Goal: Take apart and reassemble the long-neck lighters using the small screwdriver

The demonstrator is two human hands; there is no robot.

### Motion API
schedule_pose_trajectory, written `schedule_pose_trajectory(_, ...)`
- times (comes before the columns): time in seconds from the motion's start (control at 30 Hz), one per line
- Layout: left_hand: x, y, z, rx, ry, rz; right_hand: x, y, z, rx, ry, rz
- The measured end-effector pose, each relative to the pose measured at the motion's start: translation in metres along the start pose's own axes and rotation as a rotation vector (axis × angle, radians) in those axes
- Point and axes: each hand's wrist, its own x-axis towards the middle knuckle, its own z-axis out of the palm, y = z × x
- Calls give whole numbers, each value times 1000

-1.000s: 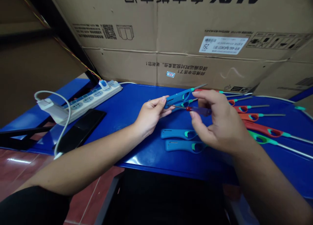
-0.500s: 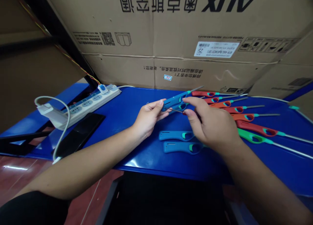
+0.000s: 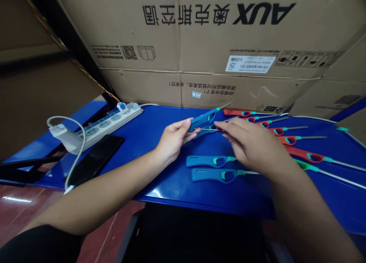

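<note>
Head-worn camera, looking forward and down, close over a blue table [image 3: 251, 198], facing cardboard cartons [image 3: 183, 45]

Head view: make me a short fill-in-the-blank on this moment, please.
The left hand holds a long lighter with a ____ body. Below the hands, ____ more blue lighters lie on the table. The white power strip lies to the ____ of the hands. The cardboard box behind shows the brand name ____ upside down.

Missing words: blue; two; left; AUX.
</note>
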Motion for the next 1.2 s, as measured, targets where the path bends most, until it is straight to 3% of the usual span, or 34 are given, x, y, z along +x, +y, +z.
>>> schedule_pose_trajectory(0.13, -4, 1, -2, -37, -91, -31, -4, 20, 0, 365, 98, 166)
schedule_pose_trajectory(0.27, -9, 2, -3, -97, -248, -110, -3, 9, 12, 740, 49, 264)
schedule_pose_trajectory(0.37, -11, 1, -2, -111, -307, -154, 3, -14, 26, 619, 84, 333)
schedule_pose_trajectory(0.47, -11, -3, -2, -86, -325, -152, 8, -33, 35, 401, 75, 305)
schedule_pose_trajectory(0.63, -11, -6, -1, -114, -352, -117, 8, -41, 39, 150, 98, 288)
schedule_pose_trajectory(0.9, -17, -7, 2, -132, -360, -46, 8, -46, 45, 285, 236, 427)
schedule_pose_trajectory(1.07, -20, -9, 3, -138, -376, -8, 9, -49, 48, 308, 266, 416)
schedule_pose_trajectory(1.2, -23, -9, 5, -124, -347, 19, 10, -51, 53, 491, 328, 493)
